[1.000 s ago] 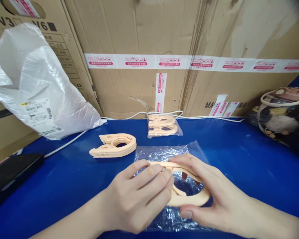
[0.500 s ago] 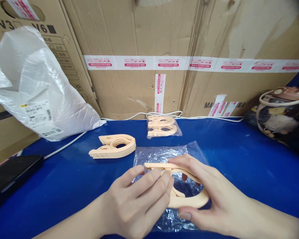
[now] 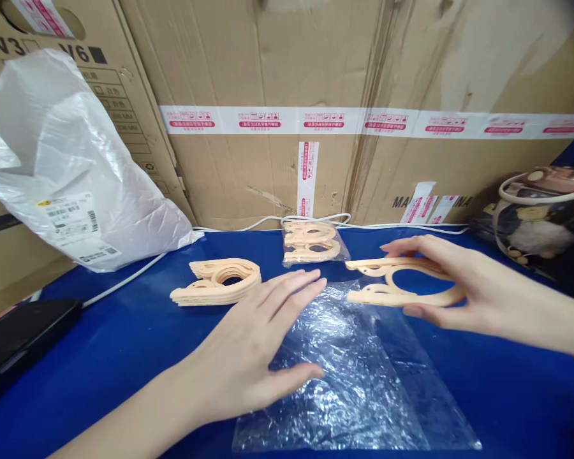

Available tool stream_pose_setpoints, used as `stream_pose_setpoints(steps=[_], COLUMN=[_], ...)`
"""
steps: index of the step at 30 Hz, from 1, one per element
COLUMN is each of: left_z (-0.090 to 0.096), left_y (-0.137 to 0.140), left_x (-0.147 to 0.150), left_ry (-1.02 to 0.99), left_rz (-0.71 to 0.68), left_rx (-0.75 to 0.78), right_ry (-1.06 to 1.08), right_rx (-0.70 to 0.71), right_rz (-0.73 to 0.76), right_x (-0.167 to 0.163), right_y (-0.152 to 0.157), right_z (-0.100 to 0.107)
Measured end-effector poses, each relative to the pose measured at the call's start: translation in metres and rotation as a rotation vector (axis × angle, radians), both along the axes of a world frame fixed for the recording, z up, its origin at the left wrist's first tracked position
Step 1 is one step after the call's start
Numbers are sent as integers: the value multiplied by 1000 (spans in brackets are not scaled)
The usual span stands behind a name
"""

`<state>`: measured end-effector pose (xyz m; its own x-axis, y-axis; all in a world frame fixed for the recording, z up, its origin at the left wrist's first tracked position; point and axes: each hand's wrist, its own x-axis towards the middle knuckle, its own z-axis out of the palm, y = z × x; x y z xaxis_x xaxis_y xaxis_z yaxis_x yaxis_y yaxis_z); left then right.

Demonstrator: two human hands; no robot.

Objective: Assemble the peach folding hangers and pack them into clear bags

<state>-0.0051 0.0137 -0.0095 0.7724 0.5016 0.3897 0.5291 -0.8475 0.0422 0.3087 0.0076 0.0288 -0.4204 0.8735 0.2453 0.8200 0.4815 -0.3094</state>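
My right hand (image 3: 454, 290) grips a beige folded travel hanger (image 3: 406, 298) by its rounded end, thumb below and fingers above. The hanger's two arms point left, over the far right part of a clear plastic bag (image 3: 344, 376). My left hand (image 3: 263, 344) holds nothing; its fingers are stretched out and apart over the bag's left side. Just beyond its fingers lies a stack of several matching folded hangers (image 3: 215, 296), partly covered by that hand. Farther back, more beige hangers (image 3: 310, 242) sit inside a clear wrapper.
Large cardboard boxes (image 3: 249, 70) stand along the back of the blue table (image 3: 138, 357). A white plastic mailer (image 3: 76, 166) leans at the left, above a dark phone-like device (image 3: 29, 338). A white cable (image 3: 411, 228) runs along the back. A dark bag (image 3: 530, 223) with charms is at right.
My right hand has carried the hanger away to the right and farther back. My left hand has let go of it and opened out. More of the clear bag shows.
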Motion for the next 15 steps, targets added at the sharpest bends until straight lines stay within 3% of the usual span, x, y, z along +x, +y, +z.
stream_pose_setpoints(steps=[3,6,15], left_z=[-2,-10,-22], left_y=[4,8,7], left_x=[-2,1,2], left_ry=[82,150,201], left_rz=[16,17,14], left_rx=[-255,-391,-436], right_ry=[-115,-176,-167], right_rx=[-7,-56,-77], right_rz=[-19,39,132], right_x=[25,30,-9], right_y=[5,3,5], right_z=[1,-3,-22])
